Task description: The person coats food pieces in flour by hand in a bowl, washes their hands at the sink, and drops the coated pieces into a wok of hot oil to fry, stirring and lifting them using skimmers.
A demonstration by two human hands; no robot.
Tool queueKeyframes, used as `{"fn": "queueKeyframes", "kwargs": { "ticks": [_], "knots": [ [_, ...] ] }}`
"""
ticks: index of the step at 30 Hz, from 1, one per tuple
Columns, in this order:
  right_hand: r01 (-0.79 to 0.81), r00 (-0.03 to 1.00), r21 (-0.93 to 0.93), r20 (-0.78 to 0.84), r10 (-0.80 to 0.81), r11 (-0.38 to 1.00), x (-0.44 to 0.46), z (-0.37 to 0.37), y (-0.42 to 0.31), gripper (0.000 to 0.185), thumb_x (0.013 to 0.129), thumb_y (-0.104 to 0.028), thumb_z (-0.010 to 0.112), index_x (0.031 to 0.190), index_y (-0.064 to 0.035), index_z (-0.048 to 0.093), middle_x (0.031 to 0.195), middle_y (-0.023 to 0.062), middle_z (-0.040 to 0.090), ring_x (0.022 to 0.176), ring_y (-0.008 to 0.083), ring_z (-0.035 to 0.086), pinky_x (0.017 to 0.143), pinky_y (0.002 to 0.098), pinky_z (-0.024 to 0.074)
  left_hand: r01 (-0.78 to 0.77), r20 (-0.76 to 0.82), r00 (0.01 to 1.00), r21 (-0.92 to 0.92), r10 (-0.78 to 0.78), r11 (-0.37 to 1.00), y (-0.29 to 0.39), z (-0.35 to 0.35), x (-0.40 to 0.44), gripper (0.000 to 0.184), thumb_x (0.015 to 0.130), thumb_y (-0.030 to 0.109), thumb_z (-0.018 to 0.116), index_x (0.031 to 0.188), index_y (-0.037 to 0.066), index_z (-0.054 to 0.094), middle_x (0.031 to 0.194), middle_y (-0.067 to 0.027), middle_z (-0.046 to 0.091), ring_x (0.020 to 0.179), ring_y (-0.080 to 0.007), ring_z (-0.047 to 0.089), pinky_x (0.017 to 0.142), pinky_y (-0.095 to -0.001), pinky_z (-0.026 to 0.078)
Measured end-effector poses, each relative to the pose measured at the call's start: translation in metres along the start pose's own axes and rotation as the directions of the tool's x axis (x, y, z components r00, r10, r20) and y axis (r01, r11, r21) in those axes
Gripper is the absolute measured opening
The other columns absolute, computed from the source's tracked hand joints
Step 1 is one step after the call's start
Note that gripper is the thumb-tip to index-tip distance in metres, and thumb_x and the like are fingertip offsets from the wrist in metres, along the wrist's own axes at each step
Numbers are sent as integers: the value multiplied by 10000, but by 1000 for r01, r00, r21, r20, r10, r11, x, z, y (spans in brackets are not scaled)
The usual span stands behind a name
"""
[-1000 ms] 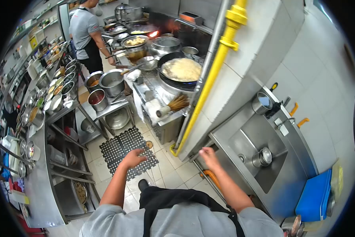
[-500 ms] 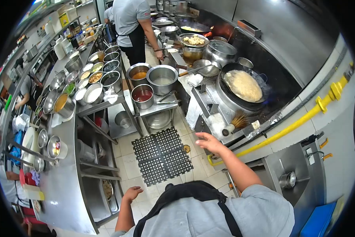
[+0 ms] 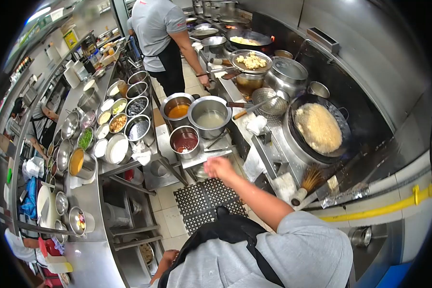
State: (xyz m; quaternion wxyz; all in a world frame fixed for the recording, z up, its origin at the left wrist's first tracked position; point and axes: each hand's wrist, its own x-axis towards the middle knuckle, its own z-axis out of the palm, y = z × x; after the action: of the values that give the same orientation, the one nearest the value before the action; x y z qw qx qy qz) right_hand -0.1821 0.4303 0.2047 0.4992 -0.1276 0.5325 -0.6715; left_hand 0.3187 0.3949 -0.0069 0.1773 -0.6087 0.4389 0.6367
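My right hand point(image 3: 219, 168) reaches forward over the black perforated mat, its fingers curled and partly blurred; nothing can be made out in it. Just beyond it stands a low steel table point(image 3: 211, 151) with a pot of red sauce point(image 3: 184, 139), a pot of orange liquid point(image 3: 178, 111) and a large pot of cloudy liquid point(image 3: 209, 118). My left hand point(image 3: 170, 258) is low beside the apron, its fingers mostly hidden. To the right, a black wok point(image 3: 317, 158) holds pale frothing food point(image 3: 319, 127).
A co-worker point(image 3: 158, 33) stands ahead at the stove. The left counter point(image 3: 88, 254) carries many bowls and steel containers. A strainer point(image 3: 272, 102) and a bamboo brush point(image 3: 309, 180) lie on the right counter. The black mat point(image 3: 204, 204) covers floor ahead. A sink is at lower right.
The view has turned right and moved toward the stove and pots. My right hand has moved forward toward the low table, its fingers now curled. My left hand has dropped back beside the apron.
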Motion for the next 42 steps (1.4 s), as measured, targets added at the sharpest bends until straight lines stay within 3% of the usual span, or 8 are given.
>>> {"fn": "queueKeyframes", "kwargs": {
  "ticks": [5, 8, 16, 25, 38, 39, 41, 42],
  "knots": [
    [202, 977, 591, -61, -206, 781, 127, 26, -180, 688, 886, -510, 470, 1273, 40, 324, 1103, 202, 561, 927, 299, 596, 767, 396, 496, -151, -205, 962, 158, 182, 976, 126, -12, -69, 199, 803, 196, 608, 958, 77, 649, 772, -26, 575, 645, -175, 550, 535, -341, 417],
    [70, 989, 810, 22, -149, 583, 189, 24, -249, 1085, 786, -631, 517, 1402, 73, -32, 1478, 237, 91, 1360, 334, 184, 1053, 445, 283, -350, -84, 920, 264, 383, 899, 142, -31, -24, 208, 801, 184, 610, 973, 72, 644, 758, -16, 580, 624, -162, 547, 533, -330, 421],
    [302, 925, 773, -380, 27, 557, 257, -19, -314, 168, 925, -175, 363, 950, -30, 445, 698, 80, 549, 557, 172, 544, 467, 286, 449, -197, 5, 978, 328, 206, 924, 231, -58, 6, 292, 753, 226, 643, 997, 66, 651, 809, -35, 630, 675, -176, 579, 574, -348, 453],
    [386, 895, 484, -402, -192, 786, 62, -66, -246, 100, 921, -95, 437, 872, -29, 494, 596, -25, 430, 444, 68, 366, 379, 214, 262, -512, 485, 857, 769, 173, 383, 255, -151, 174, 333, 762, 319, 579, 1000, 102, 662, 893, -97, 645, 789, -251, 611, 668, -388, 479],
    [304, 654, 157, -752, -86, 940, -215, -140, -195, 191, 911, -108, 490, 1090, -41, 487, 594, -50, 421, 398, 10, 324, 307, 175, 221, -719, 843, 487, 535, 227, -443, 312, -111, 211, 345, 799, 298, 545, 1080, 115, 625, 999, -100, 652, 844, -268, 638, 733, -413, 491],
    [255, 641, 135, -765, -63, 958, -227, -151, -190, 179, 911, -105, 486, 1078, -42, 489, 595, -48, 423, 396, 12, 320, 306, 178, 216, -719, 845, 485, 531, 224, -448, 315, -104, 206, 345, 799, 298, 545, 1080, 115, 625, 999, -100, 652, 844, -268, 638, 733, -413, 491],
    [234, 645, 129, -762, -55, 964, -252, -174, -180, 187, 900, -74, 467, 1082, -37, 491, 597, -35, 433, 387, 23, 322, 304, 181, 220, -284, 438, 899, 595, -7, 752, 319, -88, 195, 256, 837, 229, 524, 1027, 93, 629, 839, -67, 630, 768, -220, 611, 666, -412, 469],
    [141, 632, 83, -774, -25, 986, -262, -181, -179, 200, 893, -59, 458, 1089, -35, 491, 593, -28, 436, 379, 34, 323, 305, 184, 226, -287, 438, 899, 596, -4, 750, 318, -83, 193, 256, 837, 229, 524, 1027, 93, 629, 839, -67, 630, 768, -220, 611, 666, -412, 469]
  ]
}}
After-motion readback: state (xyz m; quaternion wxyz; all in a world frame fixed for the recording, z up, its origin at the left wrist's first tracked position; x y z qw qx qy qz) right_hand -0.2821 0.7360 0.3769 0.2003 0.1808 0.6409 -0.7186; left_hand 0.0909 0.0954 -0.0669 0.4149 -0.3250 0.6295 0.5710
